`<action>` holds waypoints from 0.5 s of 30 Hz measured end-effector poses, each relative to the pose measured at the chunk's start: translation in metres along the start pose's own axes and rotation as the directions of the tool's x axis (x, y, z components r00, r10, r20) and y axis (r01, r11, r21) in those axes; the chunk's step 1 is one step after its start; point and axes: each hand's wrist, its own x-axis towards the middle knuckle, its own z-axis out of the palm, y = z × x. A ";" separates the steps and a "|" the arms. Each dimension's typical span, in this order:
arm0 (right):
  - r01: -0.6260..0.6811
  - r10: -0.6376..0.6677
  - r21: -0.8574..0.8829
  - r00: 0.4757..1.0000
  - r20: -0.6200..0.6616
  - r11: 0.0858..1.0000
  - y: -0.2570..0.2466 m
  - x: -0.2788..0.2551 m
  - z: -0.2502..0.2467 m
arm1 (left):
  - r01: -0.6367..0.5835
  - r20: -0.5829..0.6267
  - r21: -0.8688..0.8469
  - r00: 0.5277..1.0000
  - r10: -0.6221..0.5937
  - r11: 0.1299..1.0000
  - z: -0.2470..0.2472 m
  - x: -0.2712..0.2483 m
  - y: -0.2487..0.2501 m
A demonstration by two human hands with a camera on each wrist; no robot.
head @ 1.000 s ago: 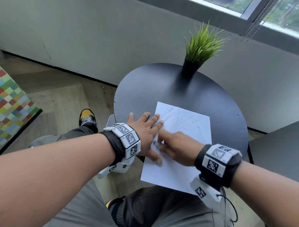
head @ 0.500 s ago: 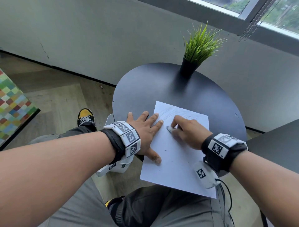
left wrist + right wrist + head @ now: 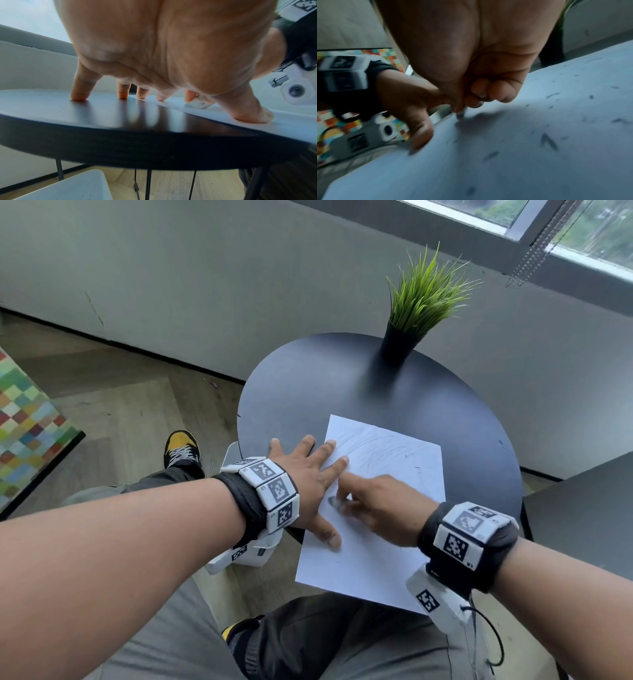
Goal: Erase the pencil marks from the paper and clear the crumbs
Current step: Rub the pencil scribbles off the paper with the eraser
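while pinning the paper (image 3: 373, 529) flat on the desk (image 3: 308, 392) with spread left hand (image 3: 305, 474), rubbing an eraser (image 3: 334, 502) pinched in right hand (image 3: 380, 508) fingers (image 3: 501, 92); remaining pencil marks (image 3: 376, 450) lying farther up the sheet's long axis.

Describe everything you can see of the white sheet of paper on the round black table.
The white rectangular sheet of paper lies flat on the round black table, its near end overhanging the edge. Faint pencil strokes curve across its far part; dark crumbs speckle it. The left hand presses its left edge with straight fingers; the right hand rubs a small grey-white eraser on it.
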 end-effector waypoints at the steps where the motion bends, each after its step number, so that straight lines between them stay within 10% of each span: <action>1: -0.047 0.047 0.017 0.999 -0.012 0.999 0.006 0.003 -0.006 | 0.001 -0.001 0.010 1.000 -0.001 1.000 -0.001 0.000 0.000; 15: -0.222 0.233 0.092 0.964 -0.127 0.971 0.028 -0.001 -0.020 | 0.004 -0.002 0.036 1.000 -0.004 0.999 -0.002 0.001 0.002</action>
